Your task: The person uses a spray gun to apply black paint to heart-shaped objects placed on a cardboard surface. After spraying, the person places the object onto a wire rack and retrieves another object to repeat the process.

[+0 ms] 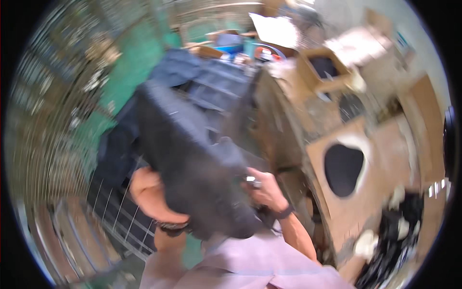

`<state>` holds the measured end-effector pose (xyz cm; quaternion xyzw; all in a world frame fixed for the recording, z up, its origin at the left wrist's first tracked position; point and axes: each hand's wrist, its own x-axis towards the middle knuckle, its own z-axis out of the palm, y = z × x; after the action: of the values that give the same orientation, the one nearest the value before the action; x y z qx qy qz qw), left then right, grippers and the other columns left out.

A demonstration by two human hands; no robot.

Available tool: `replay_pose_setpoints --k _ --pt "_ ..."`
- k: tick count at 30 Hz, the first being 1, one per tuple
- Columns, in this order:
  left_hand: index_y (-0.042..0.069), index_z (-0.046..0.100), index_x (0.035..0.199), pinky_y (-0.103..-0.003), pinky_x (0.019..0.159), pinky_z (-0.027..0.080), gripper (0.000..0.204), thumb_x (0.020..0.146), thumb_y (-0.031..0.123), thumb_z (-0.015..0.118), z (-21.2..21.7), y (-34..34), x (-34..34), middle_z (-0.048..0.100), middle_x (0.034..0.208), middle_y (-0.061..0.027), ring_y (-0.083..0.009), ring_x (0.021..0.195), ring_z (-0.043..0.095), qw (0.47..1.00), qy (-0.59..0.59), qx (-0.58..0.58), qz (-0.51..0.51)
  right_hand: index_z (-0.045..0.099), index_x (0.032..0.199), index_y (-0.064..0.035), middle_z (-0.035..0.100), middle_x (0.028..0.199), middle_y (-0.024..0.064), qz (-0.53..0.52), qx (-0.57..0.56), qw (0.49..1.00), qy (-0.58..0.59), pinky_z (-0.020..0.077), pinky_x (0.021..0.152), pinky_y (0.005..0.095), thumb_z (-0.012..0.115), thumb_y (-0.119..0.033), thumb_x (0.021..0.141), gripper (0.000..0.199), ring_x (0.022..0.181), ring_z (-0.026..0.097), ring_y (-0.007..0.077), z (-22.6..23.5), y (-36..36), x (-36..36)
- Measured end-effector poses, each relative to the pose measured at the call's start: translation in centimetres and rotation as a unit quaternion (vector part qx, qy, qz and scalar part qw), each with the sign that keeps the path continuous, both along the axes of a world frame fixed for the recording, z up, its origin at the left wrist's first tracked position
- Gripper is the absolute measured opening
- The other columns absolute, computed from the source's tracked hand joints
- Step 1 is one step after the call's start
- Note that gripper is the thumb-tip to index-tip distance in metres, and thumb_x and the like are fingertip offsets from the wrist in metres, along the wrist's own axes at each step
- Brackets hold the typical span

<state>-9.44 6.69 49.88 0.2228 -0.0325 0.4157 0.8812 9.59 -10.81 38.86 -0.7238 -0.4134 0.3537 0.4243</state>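
A large dark grey, bent sheet of soft-looking material (192,159) is up in front of my body, smeared by motion. At its left edge is my left hand (148,190), closed on the sheet, with the fingertips hidden and a dark band at the wrist. My right hand (263,189) grips the opposite edge; something shiny shows at its fingers, and a dark band circles that wrist. Beneath and beyond the sheet lie more dark blue-grey sheets (219,86). A wire mesh frame (120,216) stands below my left hand.
To the right, a worktable (313,118) carries a cardboard box (327,72) and a cardboard piece with a rounded black shape (343,169). Black and white items (390,236) lie at the lower right. Blue containers (228,45) stand at the back. Wooden slats (72,236) are at lower left.
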Motion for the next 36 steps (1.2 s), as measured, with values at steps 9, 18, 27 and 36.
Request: replay_pose_setpoints --k 9,18,27,36 --pt "-0.010 0.057 0.129 -0.056 0.110 0.043 0.053 0.082 0.013 0.048 1.5 5.9 -10.9 0.065 0.128 -0.0266 -0.0410 0.124 0.059 0.969 -0.118 -0.051 0.210 0.064 0.086 -0.0005 0.059 0.068 0.0047 -0.019 -0.079 0.997 -0.002 0.0424 0.058 0.0329 0.073 -0.010 0.078 0.015 0.061 0.051 0.0128 -4.8 -6.1 1.1" --pt "-0.001 0.066 0.114 -0.054 0.110 0.044 0.043 0.073 0.008 0.056 -0.4 11.9 -24.5 0.069 0.121 -0.0170 -0.0365 0.117 0.063 0.814 0.017 -0.118 0.568 0.068 0.090 0.0012 0.067 0.072 0.0055 -0.090 -0.120 0.986 0.067 0.0463 0.053 0.0267 0.070 -0.001 0.080 0.011 0.058 0.061 0.0134 -8.2 -12.2 3.2" --pt "0.005 0.062 0.085 -0.044 0.084 0.055 0.012 0.076 0.007 0.056 -5.6 24.2 -42.7 0.068 0.092 -0.0105 -0.0310 0.089 0.066 0.657 0.059 -0.217 0.720 0.067 0.085 0.0003 0.064 0.065 0.0049 -0.081 -0.164 0.983 0.033 0.0345 0.039 0.0281 0.078 -0.009 0.075 0.018 0.044 0.050 0.0116 -7.2 -10.3 2.4" --pt "-0.005 0.060 0.100 -0.051 0.095 0.048 0.035 0.073 0.017 0.056 -7.4 29.2 -49.6 0.063 0.103 -0.0191 -0.0362 0.100 0.061 0.605 0.014 -0.138 0.784 0.069 0.086 0.0014 0.067 0.071 0.0055 -0.082 -0.223 0.971 0.042 0.0475 0.055 0.0293 0.076 -0.005 0.076 0.014 0.060 0.062 0.0141 -4.2 -7.1 0.8"
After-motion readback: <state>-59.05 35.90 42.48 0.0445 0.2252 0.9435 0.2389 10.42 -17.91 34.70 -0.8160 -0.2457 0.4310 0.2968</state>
